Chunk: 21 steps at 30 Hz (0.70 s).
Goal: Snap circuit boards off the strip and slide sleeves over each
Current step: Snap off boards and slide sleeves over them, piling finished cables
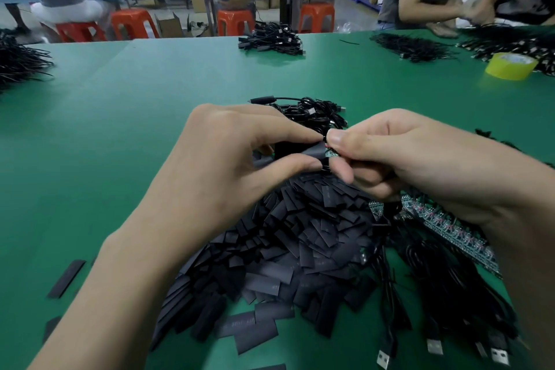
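Between both hands (pixel 326 153), sleeve (pixel 315 152) meets circuit board (pixel 331 153).

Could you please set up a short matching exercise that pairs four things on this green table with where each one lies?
Things:
1. tape roll
2. pile of sleeves
3. strip of circuit boards
4. USB plugs

Places:
A. bottom right corner, at the near edge
B. far right side of the table
C. partly beneath the right hand
D. centre of the near table, in a heap

Pairs: 1-B, 2-D, 3-C, 4-A
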Tool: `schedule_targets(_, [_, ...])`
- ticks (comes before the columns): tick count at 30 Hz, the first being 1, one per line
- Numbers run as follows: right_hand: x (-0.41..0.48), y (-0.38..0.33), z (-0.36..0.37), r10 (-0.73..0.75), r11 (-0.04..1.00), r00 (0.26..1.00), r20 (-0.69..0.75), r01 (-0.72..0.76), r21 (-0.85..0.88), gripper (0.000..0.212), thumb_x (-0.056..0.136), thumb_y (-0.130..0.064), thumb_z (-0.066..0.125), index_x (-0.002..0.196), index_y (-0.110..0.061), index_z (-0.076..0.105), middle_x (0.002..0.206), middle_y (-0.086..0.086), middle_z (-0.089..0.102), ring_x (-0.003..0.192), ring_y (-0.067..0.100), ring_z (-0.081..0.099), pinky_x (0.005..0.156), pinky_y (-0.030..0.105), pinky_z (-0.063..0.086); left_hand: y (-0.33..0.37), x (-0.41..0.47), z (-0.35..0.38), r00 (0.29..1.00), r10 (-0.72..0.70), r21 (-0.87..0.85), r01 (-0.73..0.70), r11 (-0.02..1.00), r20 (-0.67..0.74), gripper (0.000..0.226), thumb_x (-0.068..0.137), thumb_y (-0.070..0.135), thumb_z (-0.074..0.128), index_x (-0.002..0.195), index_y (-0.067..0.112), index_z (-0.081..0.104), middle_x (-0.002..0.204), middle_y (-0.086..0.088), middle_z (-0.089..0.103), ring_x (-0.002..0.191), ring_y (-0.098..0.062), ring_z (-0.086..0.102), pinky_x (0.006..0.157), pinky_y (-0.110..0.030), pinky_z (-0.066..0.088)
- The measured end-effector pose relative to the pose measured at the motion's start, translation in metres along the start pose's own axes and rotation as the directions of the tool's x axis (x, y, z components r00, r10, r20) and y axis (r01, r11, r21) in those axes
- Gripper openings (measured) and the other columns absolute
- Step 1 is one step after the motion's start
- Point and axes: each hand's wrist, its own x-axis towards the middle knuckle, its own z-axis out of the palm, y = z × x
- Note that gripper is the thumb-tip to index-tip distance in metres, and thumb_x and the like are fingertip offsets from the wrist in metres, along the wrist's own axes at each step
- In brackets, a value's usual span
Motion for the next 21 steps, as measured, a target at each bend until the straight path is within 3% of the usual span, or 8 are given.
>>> schedule_targets(3, [0.0006,0.0005,0.0003,-0.003,1.000,1.000,0.013,0.003,-0.011,0.044,0.087,-0.051,0.053,0.060,-0.020,0.065,0.050,-0.006,0.035,0.045,0.012,0.030,0.045,0.019,0.026,0.0022,0.0001,0.0024,1.000,0.013,-0.006,-0.013,1.000,-0.001,0.023,0.086,0.035,0.077,0.106,0.023,0.081,0.095,0.014,0.075,0.086,0.003,0.066,0.080,-0.018,0.053])
schedule_targets(6, [-0.0004,0.0009,-0.0015,-0.020,1.000,1.000,0.007,0.020,0.001,0.042,0.086,-0.052,0.054,0.069,-0.018,0.072,0.054,-0.005,0.034,0.048,0.013,0.032,0.047,0.019,0.032,0.0008,0.0001,0.0024,1.000,-0.008,-0.007,0.008,1.000,-0.014,0.022,0.087,0.033,0.080,0.107,0.023,0.080,0.097,0.015,0.075,0.090,0.004,0.066,0.082,-0.009,0.049])
schedule_targets(12, [-0.0020,0.0012,-0.0064,-0.103,0.994,0.993,-0.058,0.102,-0.031,0.022,0.099,-0.021,0.058,0.083,-0.013,0.071,0.056,-0.003,0.045,0.052,0.012,0.042,0.053,0.021,0.037,-0.0011,-0.0011,0.0006,0.998,-0.023,0.002,0.023,1.000,-0.065,0.023,0.085,0.029,0.083,0.106,0.021,0.080,0.093,0.019,0.070,0.090,0.004,0.065,0.080,-0.005,0.047])
schedule_targets(21, [-0.0021,-0.0025,-0.0015,-0.111,0.991,0.990,-0.091,0.103,-0.085,0.021,0.096,-0.024,0.069,0.076,-0.020,0.074,0.057,-0.004,0.046,0.053,0.010,0.034,0.050,0.025,0.024,-0.0024,-0.0019,0.0009,0.997,0.021,0.007,-0.020,1.000,-0.073,0.020,0.086,0.028,0.082,0.104,0.020,0.080,0.092,0.016,0.071,0.086,0.002,0.065,0.078,-0.007,0.048])
